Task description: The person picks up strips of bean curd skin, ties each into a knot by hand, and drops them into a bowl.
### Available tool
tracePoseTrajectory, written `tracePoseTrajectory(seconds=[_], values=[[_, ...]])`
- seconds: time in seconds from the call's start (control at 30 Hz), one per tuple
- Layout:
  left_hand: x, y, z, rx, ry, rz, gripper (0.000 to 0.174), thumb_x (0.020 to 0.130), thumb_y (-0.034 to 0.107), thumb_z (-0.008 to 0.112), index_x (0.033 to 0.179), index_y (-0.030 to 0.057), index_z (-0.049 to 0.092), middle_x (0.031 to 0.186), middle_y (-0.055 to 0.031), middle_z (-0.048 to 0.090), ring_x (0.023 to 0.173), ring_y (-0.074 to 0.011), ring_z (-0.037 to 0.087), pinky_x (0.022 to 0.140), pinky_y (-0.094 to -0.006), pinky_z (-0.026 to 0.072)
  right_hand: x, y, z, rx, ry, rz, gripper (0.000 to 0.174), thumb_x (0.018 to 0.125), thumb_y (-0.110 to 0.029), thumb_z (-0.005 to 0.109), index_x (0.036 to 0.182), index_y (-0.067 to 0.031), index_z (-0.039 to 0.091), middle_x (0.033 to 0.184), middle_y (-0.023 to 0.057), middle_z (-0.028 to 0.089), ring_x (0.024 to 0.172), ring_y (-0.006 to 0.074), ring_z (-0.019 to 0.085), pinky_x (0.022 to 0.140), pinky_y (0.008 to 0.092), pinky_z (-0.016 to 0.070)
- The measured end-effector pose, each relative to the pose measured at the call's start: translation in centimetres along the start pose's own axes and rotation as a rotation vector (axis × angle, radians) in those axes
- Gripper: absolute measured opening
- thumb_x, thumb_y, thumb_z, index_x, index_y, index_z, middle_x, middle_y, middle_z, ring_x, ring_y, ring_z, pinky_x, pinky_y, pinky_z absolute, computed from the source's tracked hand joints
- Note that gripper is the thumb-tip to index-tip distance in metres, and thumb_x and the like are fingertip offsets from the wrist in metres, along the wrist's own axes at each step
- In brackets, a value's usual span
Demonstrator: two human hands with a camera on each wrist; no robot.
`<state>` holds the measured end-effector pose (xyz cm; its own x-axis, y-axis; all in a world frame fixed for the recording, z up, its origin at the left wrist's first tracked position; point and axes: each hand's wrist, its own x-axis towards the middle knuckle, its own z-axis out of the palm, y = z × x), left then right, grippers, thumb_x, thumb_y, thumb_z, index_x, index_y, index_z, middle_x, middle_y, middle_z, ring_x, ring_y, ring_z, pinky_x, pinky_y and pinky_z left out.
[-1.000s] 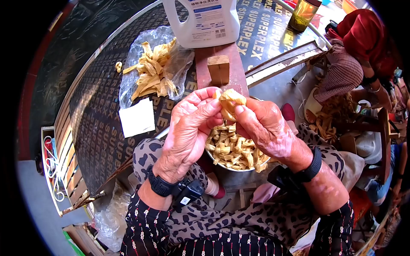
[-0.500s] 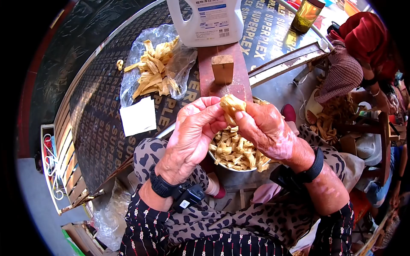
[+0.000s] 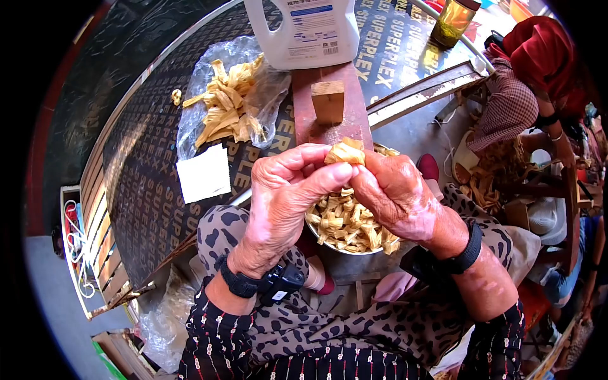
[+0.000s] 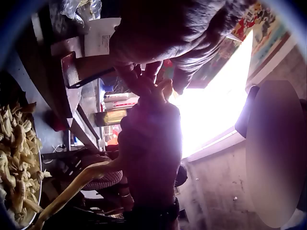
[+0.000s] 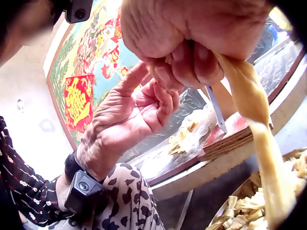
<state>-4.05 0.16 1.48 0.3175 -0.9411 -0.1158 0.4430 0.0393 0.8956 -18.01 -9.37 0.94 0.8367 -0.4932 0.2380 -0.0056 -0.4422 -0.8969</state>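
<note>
Between both hands, in the head view, is a folded pale yellow dried strip (image 3: 345, 153). My left hand (image 3: 275, 199) pinches its left side between thumb and fingertips. Gripping the right side, my right hand (image 3: 400, 193) has its fingers curled inward, thumb close to the left thumb. A long tail of the strip (image 5: 254, 96) hangs from the right fist in the right wrist view. Below the hands, several knotted yellow pieces (image 3: 345, 221) fill a round metal bowl (image 3: 354, 253), partly hidden by the hands.
Ahead is a red wooden bench (image 3: 306, 95) with an upright wood block (image 3: 328, 104) and a thin metal blade (image 5: 218, 112). A white jug (image 3: 310, 38) stands beyond. Plastic (image 3: 275, 95) with more strips (image 3: 231, 101) lies left, near white paper (image 3: 204, 175). Another person (image 3: 516, 101) sits right.
The strip has been turned and folded into a flatter, wider shape between the fingers. My left thumb has moved right along its lower edge, toward the right thumb.
</note>
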Motion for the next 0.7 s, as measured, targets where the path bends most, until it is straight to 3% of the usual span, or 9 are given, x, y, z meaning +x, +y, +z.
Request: tracePoseTrajectory(seconds=[0.03, 0.1, 0.3, 0.37, 0.47, 0.53, 0.7], values=[[-0.1, -0.1, 0.1, 0.149, 0.005, 0.050, 0.015, 0.083, 0.004, 0.064, 0.096, -0.0035, 0.065, 0.084, -0.0054, 0.066, 0.075, -0.0089, 0.062, 0.073, -0.0211, 0.0493, 0.0, 0.0, -0.1, -0.014, -0.003, 0.002, 0.020, 0.091, -0.015, 0.048, 0.078, 0.0012, 0.047, 0.060, 0.0213, 0.049, 0.058, 0.0409, 0.051, 0.050, 0.0437, 0.0388], [-0.1, -0.3, 0.1, 0.141, -0.010, 0.078, 0.014, 0.084, 0.002, 0.062, 0.096, -0.0041, 0.064, 0.084, -0.0042, 0.065, 0.079, -0.0082, 0.060, 0.075, -0.0215, 0.0484, -0.1, -0.1, 0.0, -0.001, -0.012, 0.017, 0.020, 0.091, -0.015, 0.048, 0.079, 0.0010, 0.047, 0.061, 0.0214, 0.049, 0.058, 0.0412, 0.051, 0.051, 0.0441, 0.0386], [0.3, -1.1, -0.3, 0.100, -0.078, 0.230, 0.017, 0.083, -0.002, 0.057, 0.098, -0.0041, 0.065, 0.105, -0.0066, 0.058, 0.096, -0.0120, 0.056, 0.087, -0.0246, 0.0435, -0.2, -0.6, 0.0, 0.028, -0.022, 0.063, 0.017, 0.092, -0.013, 0.048, 0.081, 0.0006, 0.048, 0.061, 0.0217, 0.049, 0.059, 0.0418, 0.051, 0.050, 0.0445, 0.0379], [0.2, -0.7, -0.2, -0.095, -0.131, 0.126, 0.019, 0.082, -0.002, 0.055, 0.098, -0.0042, 0.065, 0.111, -0.0076, 0.054, 0.103, -0.0139, 0.052, 0.092, -0.0262, 0.0395, -0.3, -0.9, 0.2, 0.043, -0.006, 0.071, 0.016, 0.092, -0.012, 0.047, 0.082, 0.0005, 0.048, 0.062, 0.0216, 0.049, 0.059, 0.0416, 0.051, 0.050, 0.0441, 0.0378], [0.2, -0.5, -0.4, -0.135, -0.167, 0.113, 0.019, 0.082, 0.000, 0.055, 0.098, -0.0043, 0.064, 0.113, -0.0081, 0.053, 0.105, -0.0147, 0.051, 0.095, -0.0271, 0.0367, -0.4, -1.2, 0.4, 0.068, -0.009, 0.082, 0.013, 0.092, -0.011, 0.047, 0.085, 0.0003, 0.049, 0.062, 0.0205, 0.050, 0.058, 0.0400, 0.052, 0.049, 0.0426, 0.0382], [0.1, -0.4, -0.5, -0.226, -0.187, 0.055, 0.020, 0.081, 0.002, 0.055, 0.098, -0.0044, 0.064, 0.113, -0.0080, 0.053, 0.105, -0.0149, 0.051, 0.096, -0.0275, 0.0361, -0.5, -1.4, 0.6, 0.037, 0.054, -0.033, 0.013, 0.092, -0.011, 0.046, 0.090, 0.0006, 0.051, 0.061, 0.0180, 0.051, 0.056, 0.0369, 0.053, 0.048, 0.0409, 0.0393], [-0.5, -0.1, -0.1, -0.498, -0.195, -0.090, 0.022, 0.081, 0.004, 0.054, 0.099, -0.0042, 0.062, 0.113, -0.0080, 0.053, 0.103, -0.0152, 0.052, 0.097, -0.0282, 0.0341, -0.4, -2.0, 1.2, 0.091, 0.122, -0.051, 0.016, 0.094, -0.012, 0.045, 0.097, 0.0008, 0.054, 0.060, 0.0147, 0.052, 0.053, 0.0313, 0.055, 0.047, 0.0375, 0.0405]])
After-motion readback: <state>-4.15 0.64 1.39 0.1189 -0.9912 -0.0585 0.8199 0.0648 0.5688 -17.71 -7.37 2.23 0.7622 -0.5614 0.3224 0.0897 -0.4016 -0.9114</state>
